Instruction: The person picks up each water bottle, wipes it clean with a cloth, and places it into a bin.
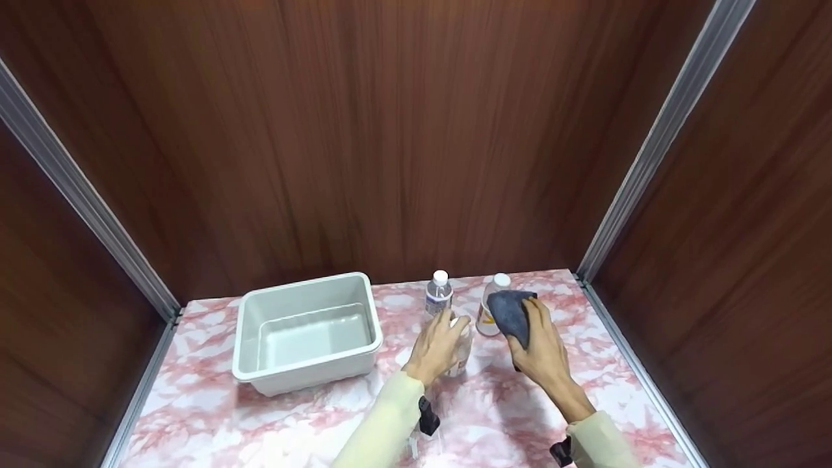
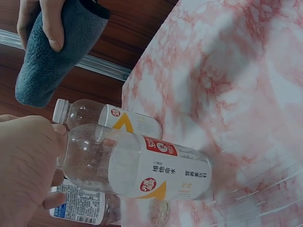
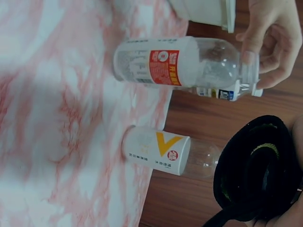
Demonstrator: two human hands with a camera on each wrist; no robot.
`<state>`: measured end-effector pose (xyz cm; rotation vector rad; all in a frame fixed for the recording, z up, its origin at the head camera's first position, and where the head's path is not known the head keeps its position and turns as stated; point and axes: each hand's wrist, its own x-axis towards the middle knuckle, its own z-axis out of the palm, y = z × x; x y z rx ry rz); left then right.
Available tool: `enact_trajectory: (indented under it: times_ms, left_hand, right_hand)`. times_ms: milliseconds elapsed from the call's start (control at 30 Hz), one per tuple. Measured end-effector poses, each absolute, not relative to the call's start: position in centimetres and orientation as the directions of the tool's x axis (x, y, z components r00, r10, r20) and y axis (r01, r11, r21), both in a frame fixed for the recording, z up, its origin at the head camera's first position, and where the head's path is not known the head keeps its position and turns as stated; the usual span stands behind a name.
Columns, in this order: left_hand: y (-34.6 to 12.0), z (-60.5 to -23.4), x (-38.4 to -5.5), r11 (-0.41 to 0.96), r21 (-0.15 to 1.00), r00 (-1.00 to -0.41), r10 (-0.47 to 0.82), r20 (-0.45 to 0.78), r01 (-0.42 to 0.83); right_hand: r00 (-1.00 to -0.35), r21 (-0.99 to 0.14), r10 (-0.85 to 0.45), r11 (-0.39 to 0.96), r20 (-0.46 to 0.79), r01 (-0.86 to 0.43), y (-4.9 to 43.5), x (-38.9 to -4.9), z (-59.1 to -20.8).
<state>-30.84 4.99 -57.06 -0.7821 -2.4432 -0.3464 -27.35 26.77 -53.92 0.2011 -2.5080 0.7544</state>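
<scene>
My left hand grips the neck of a clear plastic bottle with a white, red and yellow label. The bottle stands upright on the table; in the head view the hand covers part of it. In my right hand is a bunched, fuzzy blue-grey cloth with black edging, held above the table. A similar bottle stands just behind the cloth, white cap on, partly overlapped by it in the head view. Beyond the left hand is another capped bottle with a smaller label.
To the left, a light grey plastic bin sits on the pink-and-white marbled table. Brown wood-look panels enclose the back and sides, with metal rails at the corners.
</scene>
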Motion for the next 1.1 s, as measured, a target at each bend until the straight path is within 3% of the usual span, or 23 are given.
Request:
enact_trajectory:
  times_ms: [300,600,1100]
  left_hand:
    - [4.6,-57.8,-30.1,0.794,0.081,-0.633,0.413,0.654,0.602]
    - [4.0,-58.1,-29.5,0.789,0.151,-0.664,0.379,0.645,0.596]
    - [3.8,-59.3,-29.2,0.772,0.23,-0.663,0.306,0.684,0.593]
  right_hand:
    - [-0.863,-0.489,-0.01,0.821,0.505,-0.295,26.2,-27.6,-54.0]
    - [-0.861,-0.502,-0.015,0.806,0.509,-0.312,25.5,-27.9,-54.1]
    - [-0.876,-0.535,-0.017,0.786,0.482,-0.309,24.8,-28.0,-54.0]
